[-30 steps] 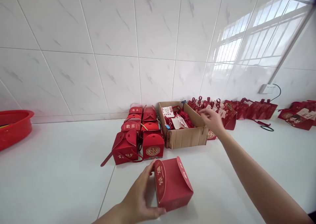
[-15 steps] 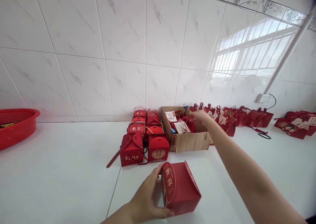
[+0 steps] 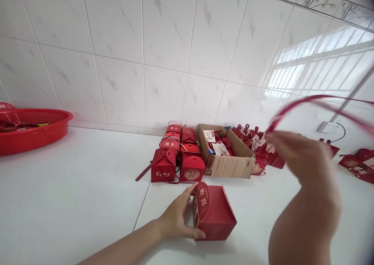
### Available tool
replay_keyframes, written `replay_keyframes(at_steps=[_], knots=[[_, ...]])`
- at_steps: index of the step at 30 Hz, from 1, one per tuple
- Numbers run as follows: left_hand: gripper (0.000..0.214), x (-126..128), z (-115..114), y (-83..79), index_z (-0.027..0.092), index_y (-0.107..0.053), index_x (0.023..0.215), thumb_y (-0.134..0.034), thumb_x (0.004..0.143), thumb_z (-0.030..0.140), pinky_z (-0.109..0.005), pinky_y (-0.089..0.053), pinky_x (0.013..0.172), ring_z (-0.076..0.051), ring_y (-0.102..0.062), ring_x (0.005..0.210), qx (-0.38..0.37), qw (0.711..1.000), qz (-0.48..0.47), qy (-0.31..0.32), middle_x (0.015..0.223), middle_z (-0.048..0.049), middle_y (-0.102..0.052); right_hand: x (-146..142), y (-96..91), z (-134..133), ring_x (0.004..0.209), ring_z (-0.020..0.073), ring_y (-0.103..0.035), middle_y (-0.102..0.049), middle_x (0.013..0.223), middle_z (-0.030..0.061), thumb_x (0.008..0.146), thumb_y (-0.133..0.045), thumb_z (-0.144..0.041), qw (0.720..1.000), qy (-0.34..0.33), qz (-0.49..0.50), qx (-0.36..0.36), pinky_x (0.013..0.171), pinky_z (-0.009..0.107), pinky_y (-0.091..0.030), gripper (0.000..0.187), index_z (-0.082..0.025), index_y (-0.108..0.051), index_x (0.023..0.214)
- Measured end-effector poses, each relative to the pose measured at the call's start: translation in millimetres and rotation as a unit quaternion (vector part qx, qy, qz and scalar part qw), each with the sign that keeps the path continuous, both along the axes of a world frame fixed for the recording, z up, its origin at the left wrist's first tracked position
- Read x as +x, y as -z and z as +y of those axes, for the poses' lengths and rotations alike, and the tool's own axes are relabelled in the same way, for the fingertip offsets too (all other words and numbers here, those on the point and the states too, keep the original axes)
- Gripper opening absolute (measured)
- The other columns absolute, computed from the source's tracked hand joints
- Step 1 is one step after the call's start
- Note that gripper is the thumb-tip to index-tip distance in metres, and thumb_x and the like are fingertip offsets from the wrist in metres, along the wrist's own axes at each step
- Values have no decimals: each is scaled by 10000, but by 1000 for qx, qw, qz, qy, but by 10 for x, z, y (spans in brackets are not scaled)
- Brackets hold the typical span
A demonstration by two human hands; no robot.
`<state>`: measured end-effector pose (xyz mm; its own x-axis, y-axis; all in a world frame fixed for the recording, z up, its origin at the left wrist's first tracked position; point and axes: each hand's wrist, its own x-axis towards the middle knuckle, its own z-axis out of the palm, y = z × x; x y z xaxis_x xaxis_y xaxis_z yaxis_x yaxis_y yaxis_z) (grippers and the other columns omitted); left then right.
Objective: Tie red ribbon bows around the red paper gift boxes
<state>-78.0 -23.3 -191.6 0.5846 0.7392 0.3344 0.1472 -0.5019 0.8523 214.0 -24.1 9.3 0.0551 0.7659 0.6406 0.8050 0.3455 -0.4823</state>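
Note:
A red gift box (image 3: 217, 218) with gold characters on its rounded side flap stands on the white counter. My left hand (image 3: 179, 218) grips it from the left, thumb at the near lower edge and fingers at the far corner. Raised to the right, my right hand (image 3: 300, 156) is blurred, its fingertips closed on a red ribbon (image 3: 309, 98) that arcs away to the right. Behind the gift box, an open cardboard box (image 3: 233, 165) holds red ribbons and white printed cards (image 3: 219, 148).
Several red gift boxes (image 3: 191, 167) stand in two rows left of the cardboard box. More red boxes with tags (image 3: 257, 142) line the wall at right. A red plastic basin (image 3: 43, 134) sits at far left. A wall socket (image 3: 327, 127) is at right.
My right hand has come out of the cardboard box, up and toward me, drawing out a red ribbon. My left hand keeps its hold on the gift box. The view has turned slightly left.

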Motion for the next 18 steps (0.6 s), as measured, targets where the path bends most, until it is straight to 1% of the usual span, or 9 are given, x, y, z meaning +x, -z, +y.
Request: replay_keyframes(at_steps=[2,4,6,8,9,11,13,15,18], knots=[[1191,-31,-3,-33,242,-105,1477,-701,559,713,-510,-264,1089,-379,-289,1355,8,1000,-22,-4,1487,-175,-287,-92,29,-71,647,224,-632,-704,752,72,763,-661,-472,999,24,21,-27,578,351,-515,273,-214,-747,786],[1013,-65,-8,-172,237,-130,1473,-532,700,754,-524,-234,1098,-376,-214,1388,20,997,-57,-38,1511,-172,-226,-208,42,-114,550,183,-596,-701,694,48,743,-661,-496,997,1,53,-54,488,306,-465,303,-209,-756,765],[727,-77,-18,-450,243,-218,1445,-414,861,630,-505,-237,1102,-338,-208,1396,36,989,-92,-114,1510,-150,-232,-311,35,-148,584,166,-602,-714,746,44,757,-653,-486,992,-73,83,-60,489,276,-450,290,-216,-759,768],[549,-41,-42,-847,256,-349,1367,-478,892,500,-464,-278,1090,-302,-284,1364,53,974,-100,-197,1463,-120,-330,-391,19,-179,682,174,-627,-714,789,41,773,-655,-460,979,-158,111,-62,559,268,-475,256,-225,-755,753],[476,-2,-61,-1068,250,-421,1311,-489,896,473,-444,-304,1077,-286,-348,1326,56,972,-95,-208,1418,-108,-398,-425,13,-191,728,180,-635,-711,792,40,784,-653,-448,970,-196,130,-64,602,271,-487,245,-227,-752,747],[388,110,-106,-1494,246,-494,1250,-453,924,450,-404,-340,1064,-252,-428,1271,45,983,-61,-166,1358,-78,-479,-489,12,-201,783,187,-638,-704,790,43,804,-646,-426,947,-262,171,-69,672,286,-500,229,-228,-746,746],[419,244,-154,-1822,278,-451,1322,-354,959,463,-365,-416,1002,-229,-464,1250,22,996,-15,-85,1332,-55,-515,-538,23,-187,789,188,-633,-693,778,45,814,-646,-405,922,-317,206,-83,698,302,-504,212,-222,-737,756],[496,361,-194,-2003,298,-356,1396,-389,940,491,-335,-500,870,-216,-567,1124,-14,997,41,-60,1226,-57,-586,-548,38,-153,751,181,-625,-675,750,44,817,-650,-387,896,-366,229,-101,688,312,-504,202,-206,-722,760],[555,439,-228,-2056,274,-332,1393,-495,897,460,-288,-527,665,-176,-649,821,-13,994,90,-61,977,-44,-661,-447,50,-97,606,136,-577,-615,655,21,831,-641,-367,867,-409,254,-127,578,280,-472,202,-181,-690,768]])
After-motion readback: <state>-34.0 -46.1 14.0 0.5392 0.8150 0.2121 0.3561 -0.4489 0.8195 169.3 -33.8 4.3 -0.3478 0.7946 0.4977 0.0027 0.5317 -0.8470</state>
